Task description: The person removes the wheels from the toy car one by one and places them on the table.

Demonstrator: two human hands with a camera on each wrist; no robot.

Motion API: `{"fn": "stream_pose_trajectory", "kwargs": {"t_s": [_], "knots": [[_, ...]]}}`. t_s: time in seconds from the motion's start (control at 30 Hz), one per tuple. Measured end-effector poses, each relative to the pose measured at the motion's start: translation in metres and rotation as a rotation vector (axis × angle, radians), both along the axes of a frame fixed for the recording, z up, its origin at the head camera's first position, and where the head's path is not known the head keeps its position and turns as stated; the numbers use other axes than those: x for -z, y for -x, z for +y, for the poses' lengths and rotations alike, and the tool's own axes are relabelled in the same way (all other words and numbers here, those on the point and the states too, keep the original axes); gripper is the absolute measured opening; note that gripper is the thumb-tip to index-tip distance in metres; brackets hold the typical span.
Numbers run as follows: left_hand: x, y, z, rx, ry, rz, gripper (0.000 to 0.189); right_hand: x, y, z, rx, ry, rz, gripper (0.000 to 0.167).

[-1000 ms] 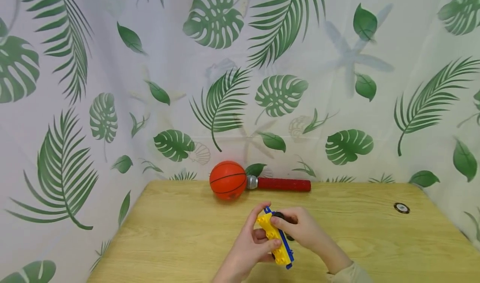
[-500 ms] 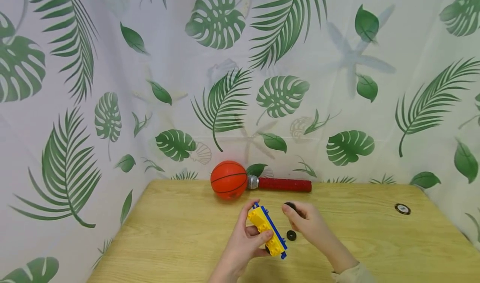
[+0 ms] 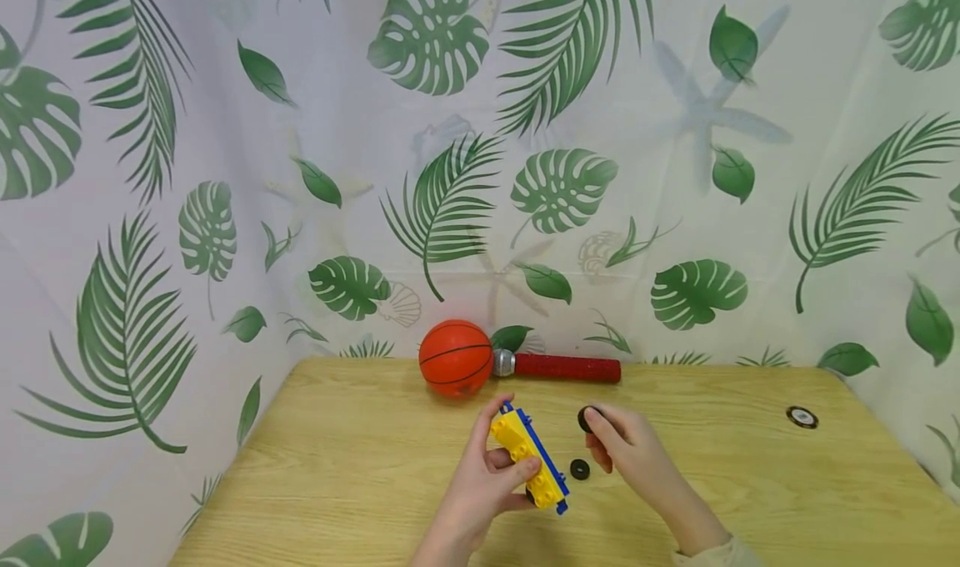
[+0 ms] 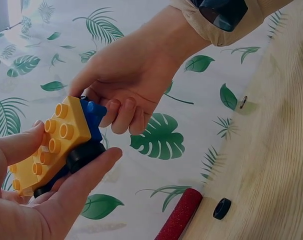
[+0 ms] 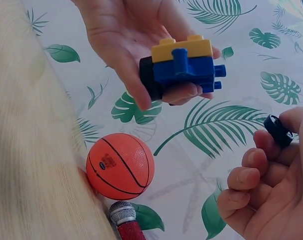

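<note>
My left hand (image 3: 483,488) grips a toy car (image 3: 528,459) of yellow studded brick on a blue base, thumb over the studs. One side of it still carries black wheels (image 4: 84,157), as the left wrist view shows. On the opposite side, bare blue axle pegs (image 5: 219,70) stick out in the right wrist view. To the right, apart from the car, my right hand (image 3: 630,446) pinches a black toy wheel (image 5: 277,131) between thumb and index finger. A second, loose black wheel (image 3: 580,469) lies on the table between the two hands.
An orange toy basketball (image 3: 455,358) sits at the back edge of the wooden table (image 3: 337,467). Touching it is a red toy microphone (image 3: 566,368) with a silver head. A round black-and-white disc (image 3: 802,417) lies at the right. Leaf-print cloth (image 3: 465,217) hangs behind.
My right hand has come away rightward from the car with a wheel in its fingers. The left hand has shifted slightly left with the car, and the loose wheel on the table is now uncovered.
</note>
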State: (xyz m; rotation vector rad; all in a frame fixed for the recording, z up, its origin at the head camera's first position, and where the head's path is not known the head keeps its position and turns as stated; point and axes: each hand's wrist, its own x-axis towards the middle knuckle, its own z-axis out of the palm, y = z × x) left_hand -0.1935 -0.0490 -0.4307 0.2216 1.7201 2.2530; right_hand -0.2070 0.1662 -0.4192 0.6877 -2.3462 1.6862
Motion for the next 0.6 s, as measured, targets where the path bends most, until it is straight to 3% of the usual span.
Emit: {"fn": "stream_pose_trajectory", "kwargs": {"t_s": [0.33,0.6], "knots": [[0.000,0.002,-0.001,-0.010,0.010,-0.011,0.077,0.008,0.000,0.008,0.084,0.001,-0.040,0.031],[0.000,0.001,-0.002,-0.017,0.005,-0.009,0.077,0.014,0.000,0.016,0.097,0.054,-0.041,0.030]]}}
